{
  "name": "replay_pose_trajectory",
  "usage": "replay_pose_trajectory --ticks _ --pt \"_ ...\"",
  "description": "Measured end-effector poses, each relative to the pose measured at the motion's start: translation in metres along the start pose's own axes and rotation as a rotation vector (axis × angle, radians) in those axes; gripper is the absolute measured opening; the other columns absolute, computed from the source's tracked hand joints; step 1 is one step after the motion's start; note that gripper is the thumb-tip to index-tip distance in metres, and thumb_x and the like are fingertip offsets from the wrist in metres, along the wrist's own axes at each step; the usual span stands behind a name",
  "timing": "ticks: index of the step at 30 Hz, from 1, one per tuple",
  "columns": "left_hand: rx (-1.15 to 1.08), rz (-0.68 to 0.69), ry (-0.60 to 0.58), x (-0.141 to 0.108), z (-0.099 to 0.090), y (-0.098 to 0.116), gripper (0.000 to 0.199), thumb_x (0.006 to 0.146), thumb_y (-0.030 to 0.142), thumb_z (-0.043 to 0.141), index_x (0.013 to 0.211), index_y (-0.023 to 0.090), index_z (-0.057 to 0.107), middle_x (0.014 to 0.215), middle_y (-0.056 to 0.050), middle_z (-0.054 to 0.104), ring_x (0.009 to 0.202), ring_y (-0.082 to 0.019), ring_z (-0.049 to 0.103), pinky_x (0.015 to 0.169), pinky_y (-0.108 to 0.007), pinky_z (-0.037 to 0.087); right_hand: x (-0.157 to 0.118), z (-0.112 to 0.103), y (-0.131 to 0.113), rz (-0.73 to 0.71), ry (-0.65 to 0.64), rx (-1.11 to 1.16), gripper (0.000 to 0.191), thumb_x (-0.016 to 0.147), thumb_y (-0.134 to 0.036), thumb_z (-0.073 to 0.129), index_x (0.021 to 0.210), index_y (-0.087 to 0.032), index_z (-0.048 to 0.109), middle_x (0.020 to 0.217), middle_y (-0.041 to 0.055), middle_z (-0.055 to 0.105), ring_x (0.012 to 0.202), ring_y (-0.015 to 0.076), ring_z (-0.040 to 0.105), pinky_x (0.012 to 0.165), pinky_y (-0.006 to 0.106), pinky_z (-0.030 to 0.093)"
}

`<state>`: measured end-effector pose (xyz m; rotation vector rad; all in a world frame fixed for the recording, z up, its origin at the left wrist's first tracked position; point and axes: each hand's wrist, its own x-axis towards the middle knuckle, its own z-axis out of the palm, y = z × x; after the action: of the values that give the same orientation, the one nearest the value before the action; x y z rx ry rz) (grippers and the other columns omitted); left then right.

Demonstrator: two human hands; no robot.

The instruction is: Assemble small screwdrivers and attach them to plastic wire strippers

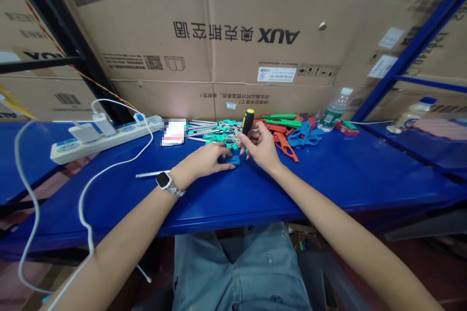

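My left hand [211,159] rests low over the blue table, its fingers closed on a small flat blue piece [233,160]. To its right, my right hand [260,146] has its fingers round a screwdriver with a black and yellow handle [248,120], which stands nearly upright. The screwdriver's lower end is too small to make out. Behind my hands lies a pile of metal rods with teal parts [207,129]. Red-orange plastic pieces [286,146], blue plastic pieces [305,135] and green pieces [282,120] lie behind and right of my right hand.
A white power strip [109,138] with plugs and a loose cable is at the left. One metal rod [149,174] lies by my left wrist. A bottle [333,112] and a small red box [347,128] stand back right. Cardboard [233,58] walls off the rear.
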<state>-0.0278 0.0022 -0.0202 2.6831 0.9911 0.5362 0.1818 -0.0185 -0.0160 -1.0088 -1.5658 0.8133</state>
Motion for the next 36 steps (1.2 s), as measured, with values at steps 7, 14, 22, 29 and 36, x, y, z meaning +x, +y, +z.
replay_pose_trajectory --ticks 7,14,22,29,36 --pt "-0.031 -0.019 -0.048 -0.001 -0.005 0.002 0.033 0.093 0.05 0.07 0.108 0.022 0.075 0.111 -0.01 0.073 0.09 -0.023 0.069 0.081 -0.034 0.052 0.002 0.005 0.005 -0.07 0.004 0.118 0.049 0.083 -0.066 0.075 0.098 -0.027 0.049 0.079 0.0023 0.071 0.056 0.0188 0.066 0.04 0.032 0.051" --pt "-0.032 -0.037 -0.077 0.001 -0.009 0.009 0.028 0.091 0.042 0.074 0.107 0.019 0.075 0.112 -0.011 0.073 0.092 -0.024 0.068 0.082 -0.036 0.052 0.005 0.0 -0.002 -0.058 -0.093 0.108 0.042 0.082 -0.058 0.078 0.093 -0.025 0.055 0.08 0.0026 0.072 0.057 0.0177 0.066 0.04 0.029 0.051" --pt "-0.074 -0.029 -0.056 0.002 -0.006 0.004 0.027 0.09 0.042 0.076 0.104 0.019 0.076 0.103 -0.009 0.072 0.086 -0.022 0.066 0.077 -0.034 0.052 0.013 -0.01 -0.003 -0.045 -0.232 0.156 0.039 0.082 -0.056 0.08 0.09 -0.023 0.061 0.08 0.0034 0.075 0.062 0.0188 0.07 0.06 0.037 0.062" --pt "-0.136 -0.028 -0.032 0.0 -0.006 0.003 0.031 0.085 0.045 0.079 0.102 0.019 0.077 0.098 -0.009 0.074 0.086 -0.024 0.068 0.079 -0.038 0.054 0.018 -0.023 0.002 -0.061 -0.364 0.115 0.044 0.088 -0.064 0.07 0.091 -0.021 0.062 0.089 0.007 0.075 0.07 0.0211 0.073 0.069 0.04 0.063" --pt "-0.533 -0.001 0.313 0.026 -0.035 0.02 0.041 0.095 0.052 0.064 0.12 0.02 0.072 0.119 -0.011 0.075 0.109 -0.025 0.07 0.089 -0.037 0.056 0.016 -0.018 0.0 -0.164 -0.38 0.007 0.035 0.097 -0.055 0.063 0.099 -0.02 0.063 0.091 0.0067 0.075 0.07 0.0194 0.072 0.069 0.037 0.061"
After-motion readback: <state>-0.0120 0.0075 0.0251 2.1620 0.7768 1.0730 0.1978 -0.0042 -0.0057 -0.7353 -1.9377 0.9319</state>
